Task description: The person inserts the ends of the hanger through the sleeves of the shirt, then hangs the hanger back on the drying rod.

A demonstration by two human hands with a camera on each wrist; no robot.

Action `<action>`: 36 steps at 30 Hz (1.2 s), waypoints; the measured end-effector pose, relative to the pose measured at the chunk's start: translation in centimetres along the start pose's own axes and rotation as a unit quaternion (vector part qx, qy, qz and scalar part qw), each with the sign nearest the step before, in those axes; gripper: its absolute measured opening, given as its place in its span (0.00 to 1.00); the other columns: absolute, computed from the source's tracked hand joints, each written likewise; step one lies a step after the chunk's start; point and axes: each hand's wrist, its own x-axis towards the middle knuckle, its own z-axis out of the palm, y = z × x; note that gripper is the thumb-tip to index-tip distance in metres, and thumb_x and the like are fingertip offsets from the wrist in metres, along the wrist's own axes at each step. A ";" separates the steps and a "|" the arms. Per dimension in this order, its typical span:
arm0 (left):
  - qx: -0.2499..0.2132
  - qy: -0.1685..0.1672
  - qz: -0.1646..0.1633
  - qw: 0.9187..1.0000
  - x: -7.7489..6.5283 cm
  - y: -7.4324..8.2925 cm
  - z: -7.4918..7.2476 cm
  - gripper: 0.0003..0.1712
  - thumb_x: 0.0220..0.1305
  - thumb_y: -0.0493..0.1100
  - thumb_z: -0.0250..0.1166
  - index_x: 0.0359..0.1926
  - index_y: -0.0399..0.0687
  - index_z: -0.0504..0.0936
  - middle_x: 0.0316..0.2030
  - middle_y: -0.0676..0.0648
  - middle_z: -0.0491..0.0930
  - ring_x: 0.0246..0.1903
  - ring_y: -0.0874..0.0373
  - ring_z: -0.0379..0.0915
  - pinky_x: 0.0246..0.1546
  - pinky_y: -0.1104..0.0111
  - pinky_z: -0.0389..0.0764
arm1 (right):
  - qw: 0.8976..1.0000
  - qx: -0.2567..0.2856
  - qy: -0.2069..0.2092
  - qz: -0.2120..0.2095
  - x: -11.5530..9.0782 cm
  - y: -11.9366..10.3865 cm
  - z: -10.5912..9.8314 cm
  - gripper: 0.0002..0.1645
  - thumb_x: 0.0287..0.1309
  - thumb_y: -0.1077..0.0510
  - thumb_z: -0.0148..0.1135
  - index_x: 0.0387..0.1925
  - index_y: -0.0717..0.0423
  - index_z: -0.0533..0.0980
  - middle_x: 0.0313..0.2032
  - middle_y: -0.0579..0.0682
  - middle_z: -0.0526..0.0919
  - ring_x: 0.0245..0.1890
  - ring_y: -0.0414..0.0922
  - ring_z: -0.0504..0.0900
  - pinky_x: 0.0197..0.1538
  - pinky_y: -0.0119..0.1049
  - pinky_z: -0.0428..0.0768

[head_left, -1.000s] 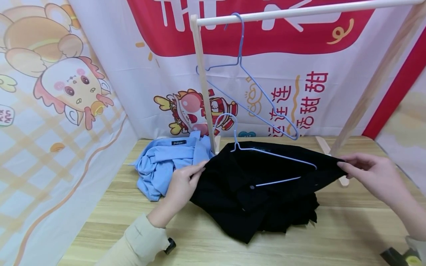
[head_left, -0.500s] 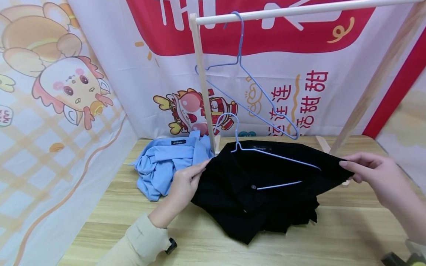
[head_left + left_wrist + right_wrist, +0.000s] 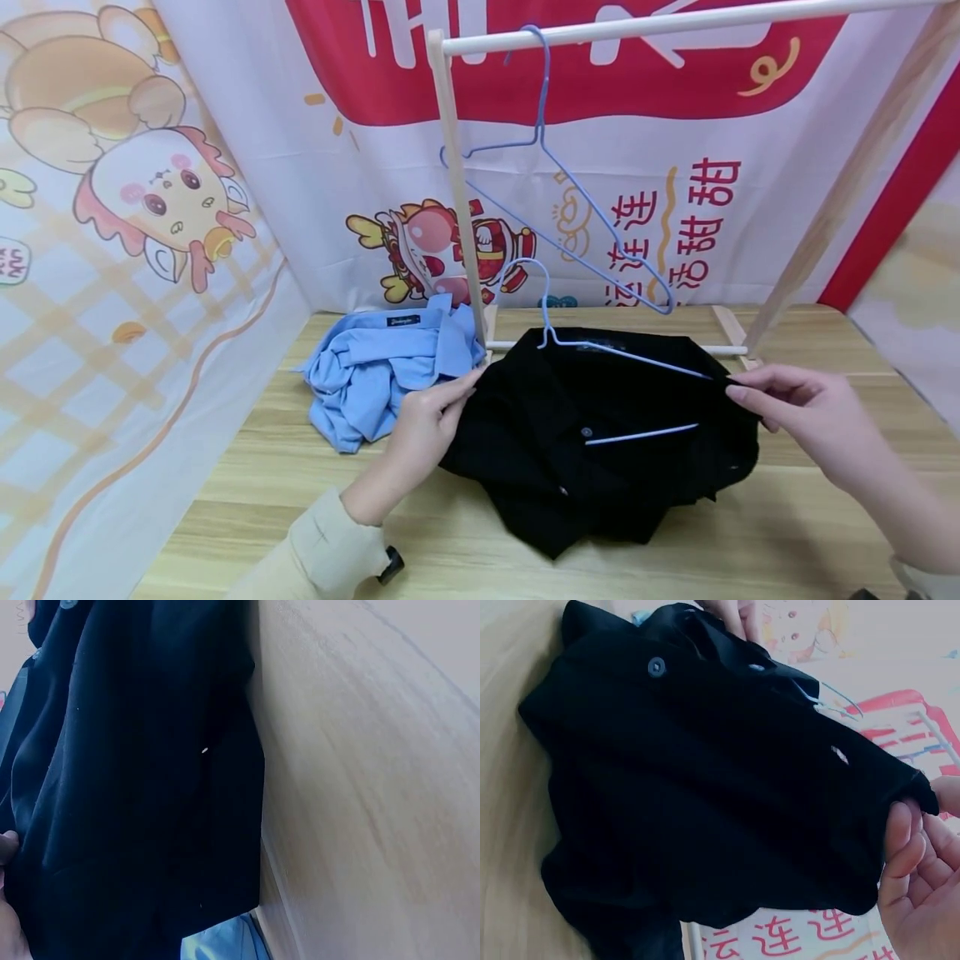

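A black shirt (image 3: 525, 450) with buttons is held up over the table between my two hands. Inside its opening sits a light blue wire hanger (image 3: 637, 354), its hook sticking out above the collar. My left hand (image 3: 429, 423) pinches the shirt's left edge. At the opposite side my right hand (image 3: 806, 404) pinches the cloth close to the hanger's right end. The right wrist view shows fingers (image 3: 907, 851) curled at the edge of the black cloth. Part of the hanger is hidden in the shirt.
A crumpled blue shirt (image 3: 375, 358) lies on the wooden table (image 3: 262, 500) at the left. Behind stands a rack with a white top rail (image 3: 675, 25) and wooden posts. Another blue hanger (image 3: 540, 100) hangs from that rail.
My right hand has moved inward and slightly down, and the shirt's right side has slackened and dropped. The hanger in the shirt has shifted a little to the right. My left hand has moved slightly right.
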 end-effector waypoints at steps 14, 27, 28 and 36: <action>0.085 0.058 0.043 0.994 0.1 -1.9 -0.6 0.23 0.63 0.23 0.66 0.58 0.40 0.85 0.51 0.42 0.85 0.49 0.47 0.84 0.45 0.58 0.85 | 0.938 0.344 0.043 0.008 0.9 1.3 -0.7 0.18 0.70 0.74 0.55 0.36 0.57 0.87 0.29 0.47 0.86 0.24 0.39 0.82 0.27 0.28 0.80; 0.055 0.067 0.029 0.996 0.3 -1.0 -0.4 0.21 0.64 0.25 0.67 0.57 0.42 0.87 0.48 0.42 0.87 0.47 0.48 0.85 0.44 0.58 0.85 | 0.973 0.228 0.035 -0.034 -0.2 1.6 1.0 0.16 0.66 0.75 0.60 0.37 0.56 0.87 0.31 0.43 0.86 0.27 0.36 0.79 0.28 0.25 0.77; 0.043 0.063 0.024 0.997 0.3 -0.8 -0.4 0.21 0.65 0.25 0.66 0.57 0.42 0.87 0.48 0.42 0.87 0.47 0.48 0.85 0.44 0.58 0.85 | 0.982 0.185 0.028 -0.038 -0.4 1.6 1.4 0.16 0.65 0.75 0.61 0.38 0.54 0.87 0.32 0.41 0.86 0.27 0.35 0.78 0.28 0.25 0.77; -0.016 0.040 0.002 0.999 0.2 0.3 -0.2 0.21 0.66 0.25 0.66 0.57 0.43 0.87 0.46 0.43 0.88 0.47 0.52 0.85 0.45 0.63 0.85 | 0.999 0.003 0.007 -0.050 -0.9 1.6 3.7 0.11 0.63 0.70 0.67 0.44 0.57 0.87 0.38 0.35 0.87 0.33 0.34 0.78 0.36 0.24 0.77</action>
